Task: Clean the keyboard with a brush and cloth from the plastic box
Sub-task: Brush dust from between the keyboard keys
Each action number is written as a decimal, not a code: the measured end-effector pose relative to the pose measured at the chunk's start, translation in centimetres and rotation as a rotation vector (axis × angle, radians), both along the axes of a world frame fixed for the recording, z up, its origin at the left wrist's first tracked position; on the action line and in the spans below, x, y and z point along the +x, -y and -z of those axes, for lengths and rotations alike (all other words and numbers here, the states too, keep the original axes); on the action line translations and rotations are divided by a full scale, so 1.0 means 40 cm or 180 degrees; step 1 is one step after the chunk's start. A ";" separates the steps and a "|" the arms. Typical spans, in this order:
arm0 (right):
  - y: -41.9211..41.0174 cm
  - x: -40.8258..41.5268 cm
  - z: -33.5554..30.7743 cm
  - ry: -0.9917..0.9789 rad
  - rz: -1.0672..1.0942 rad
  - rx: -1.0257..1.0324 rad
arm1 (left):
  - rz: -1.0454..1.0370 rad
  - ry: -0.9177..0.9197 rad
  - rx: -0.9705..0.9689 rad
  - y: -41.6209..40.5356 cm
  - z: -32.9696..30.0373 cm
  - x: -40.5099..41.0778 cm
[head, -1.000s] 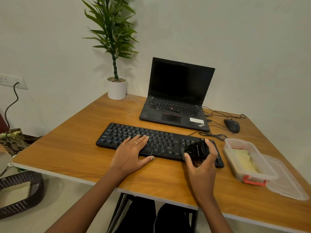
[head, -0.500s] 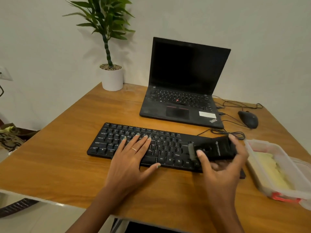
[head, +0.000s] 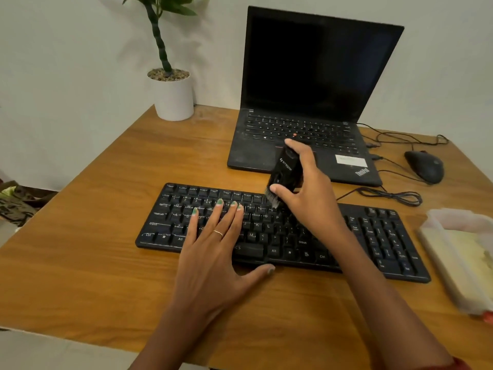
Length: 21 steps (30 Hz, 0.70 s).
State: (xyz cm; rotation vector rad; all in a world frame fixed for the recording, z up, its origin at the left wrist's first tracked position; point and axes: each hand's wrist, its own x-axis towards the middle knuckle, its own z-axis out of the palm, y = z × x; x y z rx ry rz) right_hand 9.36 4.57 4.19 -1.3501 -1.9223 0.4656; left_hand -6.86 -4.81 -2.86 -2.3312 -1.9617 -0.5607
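Observation:
A black keyboard (head: 378, 236) lies across the wooden desk (head: 80, 263). My left hand (head: 213, 252) rests flat on its left half, fingers straight over the keys. My right hand (head: 309, 190) grips a black brush (head: 285, 169) upright, bristles down on the upper middle keys. At the right edge stands the clear plastic box (head: 437, 236) with a pale yellow cloth (head: 469, 252) inside.
An open black laptop (head: 320, 76) sits behind the keyboard. A black mouse (head: 424, 166) and loose cables (head: 386, 194) lie to its right. A potted plant (head: 173, 94) stands at the back left corner.
My right hand has carried the brush from the keyboard's right end to the upper middle keys and turned it bristles down. The left hand stays on the keys. The camera has moved closer.

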 end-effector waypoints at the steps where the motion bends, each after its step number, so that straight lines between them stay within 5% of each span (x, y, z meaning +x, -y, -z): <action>1: -0.001 -0.002 0.003 0.0134 0.0096 0.0194 | 0.0005 -0.0012 -0.0006 -0.001 0.000 0.001; 5: -0.009 -0.004 0.004 -0.0321 -0.0074 -0.0007 | 0.0003 -0.0030 -0.0028 0.000 -0.001 0.000; 9: -0.017 -0.003 0.004 0.0227 0.0168 0.0283 | -0.0008 -0.0012 -0.0044 0.003 -0.004 0.001; 21: -0.022 -0.004 0.001 0.0135 0.0123 0.0057 | -0.0023 0.0000 -0.0091 0.002 -0.007 0.001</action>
